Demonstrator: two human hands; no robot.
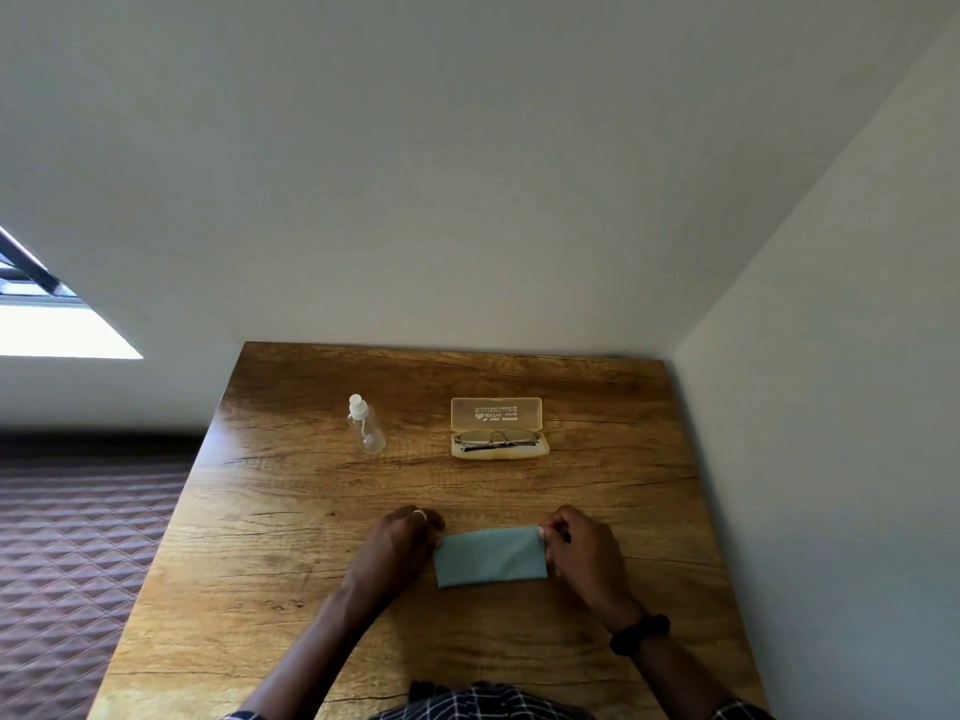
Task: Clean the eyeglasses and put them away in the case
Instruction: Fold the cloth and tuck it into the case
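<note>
A pale blue cleaning cloth (491, 557) is stretched between my two hands just above the wooden table (291, 511). My left hand (400, 543) pinches its left edge and my right hand (582, 548) pinches its right edge. Farther back, the translucent yellowish case (497, 414) lies with its lid open. The dark-framed eyeglasses (496, 439) lie folded inside it. Both hands are well short of the case.
A small clear spray bottle (365, 426) with a white cap stands left of the case. White walls close off the table's far and right sides. A quilted brown bed surface (67, 537) lies to the left.
</note>
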